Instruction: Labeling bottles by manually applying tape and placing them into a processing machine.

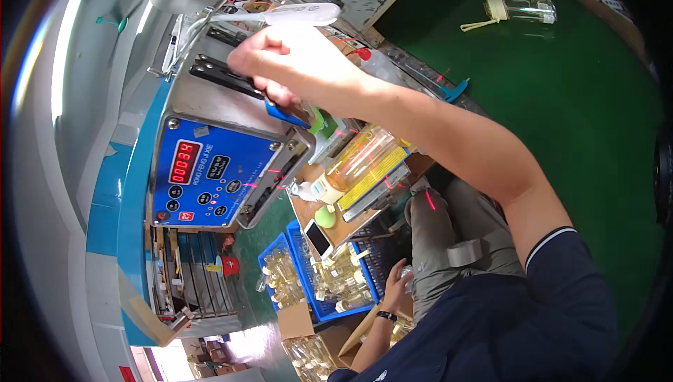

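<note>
My right arm reaches across to the top of a metal machine with a blue control panel [161,199]. Its digital display [184,162] glows red. My right hand [291,66] has its fingers curled beside a black clamp-like bracket [224,77]. A blue piece [287,115] shows just under the fingers; what they grip is hidden. Low in the view, near my thigh, my left hand [397,289] is closed around a clear, shiny thing [406,271], mostly covered by the fingers. A large clear bottle with a cream cap [354,161] lies on the small bench between my hands.
A phone [317,239] and green round thing [325,216] lie on the bench. Below are blue crates [303,270] of bottles and a cardboard box [296,320]. Another strapped bottle [529,10] lies on the green surface [575,108]. A tape roll [465,252] rests on my leg.
</note>
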`<state>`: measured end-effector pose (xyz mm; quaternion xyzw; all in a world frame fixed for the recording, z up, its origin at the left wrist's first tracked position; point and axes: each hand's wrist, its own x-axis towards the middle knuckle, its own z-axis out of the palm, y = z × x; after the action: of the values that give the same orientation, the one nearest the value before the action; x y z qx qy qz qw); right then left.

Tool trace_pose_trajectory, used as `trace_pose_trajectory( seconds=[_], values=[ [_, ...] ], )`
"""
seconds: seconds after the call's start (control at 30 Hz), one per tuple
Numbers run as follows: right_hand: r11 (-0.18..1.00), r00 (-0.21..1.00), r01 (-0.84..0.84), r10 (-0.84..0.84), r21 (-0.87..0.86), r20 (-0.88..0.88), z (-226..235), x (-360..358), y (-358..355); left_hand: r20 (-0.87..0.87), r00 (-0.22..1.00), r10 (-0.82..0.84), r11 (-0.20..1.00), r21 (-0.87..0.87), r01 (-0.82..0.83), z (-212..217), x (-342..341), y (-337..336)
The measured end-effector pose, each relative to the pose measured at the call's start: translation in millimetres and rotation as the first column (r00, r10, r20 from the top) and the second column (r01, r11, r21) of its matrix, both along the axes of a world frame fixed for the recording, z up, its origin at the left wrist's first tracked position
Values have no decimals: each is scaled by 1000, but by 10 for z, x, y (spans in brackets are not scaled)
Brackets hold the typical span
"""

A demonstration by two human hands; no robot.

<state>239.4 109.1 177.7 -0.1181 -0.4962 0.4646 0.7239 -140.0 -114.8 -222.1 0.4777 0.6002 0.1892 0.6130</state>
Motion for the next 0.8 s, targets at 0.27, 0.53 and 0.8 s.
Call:
trace_pose_trajectory(
  seconds=[0.27, 0.53, 0.8],
  values=[
    [908, 912, 406, -411, 103, 22, 5, -286, 180, 50, 996, 73, 995, -70, -69, 34, 60, -15],
    [865, 873, 488, -484, 116, -60, 0, -433, 183, 81, 991, 105, 990, -98, -97, 77, 108, 11],
    [883, 888, 459, -452, 96, -88, -15, -465, 228, 111, 988, 110, 989, -108, -98, 70, 107, 27]
  ],
)
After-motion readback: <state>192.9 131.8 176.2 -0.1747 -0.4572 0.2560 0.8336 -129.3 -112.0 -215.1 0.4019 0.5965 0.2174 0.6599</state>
